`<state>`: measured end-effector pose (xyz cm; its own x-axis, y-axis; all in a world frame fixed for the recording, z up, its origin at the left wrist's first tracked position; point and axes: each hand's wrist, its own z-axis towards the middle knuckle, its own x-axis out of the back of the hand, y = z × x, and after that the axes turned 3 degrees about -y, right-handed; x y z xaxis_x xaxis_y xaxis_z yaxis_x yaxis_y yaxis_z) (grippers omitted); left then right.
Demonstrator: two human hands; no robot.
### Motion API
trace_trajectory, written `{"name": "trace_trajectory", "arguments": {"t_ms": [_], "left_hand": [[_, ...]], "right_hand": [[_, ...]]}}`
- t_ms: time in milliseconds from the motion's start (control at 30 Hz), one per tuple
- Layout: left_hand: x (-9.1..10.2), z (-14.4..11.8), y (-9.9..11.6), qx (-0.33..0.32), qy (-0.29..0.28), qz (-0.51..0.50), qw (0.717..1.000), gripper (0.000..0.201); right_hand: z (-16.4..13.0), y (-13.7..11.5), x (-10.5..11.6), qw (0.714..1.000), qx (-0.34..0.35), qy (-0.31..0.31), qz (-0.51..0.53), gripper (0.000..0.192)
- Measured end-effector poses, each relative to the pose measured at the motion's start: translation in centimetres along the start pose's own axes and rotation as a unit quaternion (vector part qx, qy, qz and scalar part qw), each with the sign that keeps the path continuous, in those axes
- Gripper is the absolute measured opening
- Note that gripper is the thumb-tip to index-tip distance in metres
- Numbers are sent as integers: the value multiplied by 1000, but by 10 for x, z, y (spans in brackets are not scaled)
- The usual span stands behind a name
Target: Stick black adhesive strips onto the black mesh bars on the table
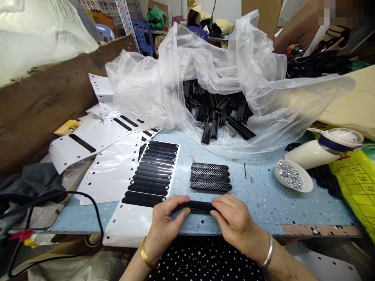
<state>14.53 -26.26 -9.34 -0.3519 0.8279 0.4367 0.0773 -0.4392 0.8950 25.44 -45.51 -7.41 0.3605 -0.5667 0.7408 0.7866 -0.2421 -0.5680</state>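
Your left hand (164,220): reaches in from the lower left, palm turned inward, thumb and forefinger pinched narrow on the left end of a dark bar.
Your right hand (236,214): mirrors it from the lower right, fingers bunched closely over the bar's right end, thumb beneath.
Black bar (200,205): one, held level between both hands, just above the middle of the table's near edge.
Bracelets: two; a gold bangle (144,253) on your left wrist, a silver bangle (268,249) on your right.
Perforated black bars (210,177): four, side by side, just beyond your hands from the near edge.
Strip sheet (129,222): one, white, overhanging the near edge to the left; its black strips are too tightly packed to count surely.
Clear plastic bag (258,74): one, toward the table's far edge, with an uncounted heap of black parts (216,113).
Right edge: one white bowl (307,181) of small silvery pieces, one white bottle (307,152).
Writing: "1#", "2#", "3#" on yellow packaging (356,199) at the right edge; its red lettering is unreadable.
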Motion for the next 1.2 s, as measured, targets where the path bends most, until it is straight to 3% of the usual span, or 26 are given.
{"name": "trace_trajectory", "arguments": {"t_ms": [1200], "left_hand": [[-1,1,1,-16,5,-3,1000,19]], "right_hand": [[1,-2,3,1000,-7,-7,-4,20]]}}
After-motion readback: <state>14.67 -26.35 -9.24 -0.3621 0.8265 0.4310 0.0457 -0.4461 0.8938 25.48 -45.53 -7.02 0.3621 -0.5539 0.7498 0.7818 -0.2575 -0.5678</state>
